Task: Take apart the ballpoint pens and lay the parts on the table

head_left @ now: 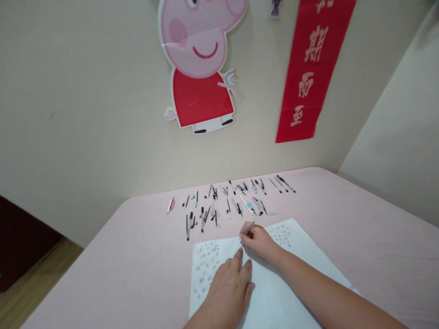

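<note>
A large white sheet of paper [274, 292] lies on the pink-covered surface, with rows of small handwriting along its left part and near its top right. My right hand [256, 238] is closed around a slim pen [249, 227], its tip down at the paper near the upper middle. My left hand [230, 285] rests flat on the sheet just below, fingers stretched out and holding nothing. The pen's tip and the marks beneath it are partly hidden by the right hand's fingers.
Several pens and pen parts [202, 219] are spread beyond the paper, some black, some clear. A pink-and-white item [170, 205] lies at their left end. The pink surface [137, 256] meets a wall bearing a cartoon pig cutout [202, 98] and a red banner [308, 82].
</note>
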A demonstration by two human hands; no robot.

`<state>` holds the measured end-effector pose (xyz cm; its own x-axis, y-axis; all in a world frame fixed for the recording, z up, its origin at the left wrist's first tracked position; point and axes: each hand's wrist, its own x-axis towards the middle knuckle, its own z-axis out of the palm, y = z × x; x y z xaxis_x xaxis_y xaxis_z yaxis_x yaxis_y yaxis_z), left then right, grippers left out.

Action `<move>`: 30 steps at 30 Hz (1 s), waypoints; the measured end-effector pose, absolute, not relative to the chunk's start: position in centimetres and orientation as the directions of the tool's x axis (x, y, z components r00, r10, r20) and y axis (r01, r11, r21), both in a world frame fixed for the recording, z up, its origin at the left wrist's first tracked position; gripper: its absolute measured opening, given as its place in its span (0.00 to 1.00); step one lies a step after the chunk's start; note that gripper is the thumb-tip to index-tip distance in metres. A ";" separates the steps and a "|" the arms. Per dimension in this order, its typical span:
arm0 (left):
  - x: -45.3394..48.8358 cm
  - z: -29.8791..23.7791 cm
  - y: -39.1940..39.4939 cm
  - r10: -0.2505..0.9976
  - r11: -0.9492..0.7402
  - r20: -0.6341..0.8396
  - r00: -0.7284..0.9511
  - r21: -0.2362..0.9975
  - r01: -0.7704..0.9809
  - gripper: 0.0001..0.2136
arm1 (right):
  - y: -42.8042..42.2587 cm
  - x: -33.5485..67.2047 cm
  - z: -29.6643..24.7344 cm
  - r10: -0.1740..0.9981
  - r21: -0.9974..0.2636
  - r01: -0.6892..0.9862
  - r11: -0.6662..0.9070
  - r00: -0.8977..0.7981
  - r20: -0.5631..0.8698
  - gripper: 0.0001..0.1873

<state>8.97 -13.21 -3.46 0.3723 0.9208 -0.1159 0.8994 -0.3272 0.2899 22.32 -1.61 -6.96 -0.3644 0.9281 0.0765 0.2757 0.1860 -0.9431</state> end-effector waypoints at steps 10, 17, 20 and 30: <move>9.3 -2.2 -13.5 0.944 -0.201 -0.185 0.275 0.339 0.919 0.25 | -2.4 22.4 -6.5 0.904 -0.824 0.473 0.311 -0.415 0.103 0.03; 9.5 -1.8 -13.5 0.948 -0.165 -0.202 0.246 0.351 0.922 0.26 | -2.6 22.5 -6.1 0.889 -0.770 0.531 0.355 -0.445 0.103 0.03; 9.4 -1.8 -13.4 0.948 -0.164 -0.202 0.247 0.357 0.920 0.26 | -2.7 22.5 -6.0 0.894 -0.776 0.531 0.342 -0.438 0.095 0.03; 9.4 -2.3 -13.3 0.952 -0.178 -0.174 0.250 0.348 0.920 0.26 | -2.6 22.5 -6.3 0.888 -0.766 0.529 0.365 -0.444 0.117 0.04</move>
<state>9.41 -13.29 -2.33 0.2502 0.9524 -0.1740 0.9203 -0.1781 0.3484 22.47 -2.56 -6.31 -0.4441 0.8883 0.1167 0.5294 0.3652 -0.7658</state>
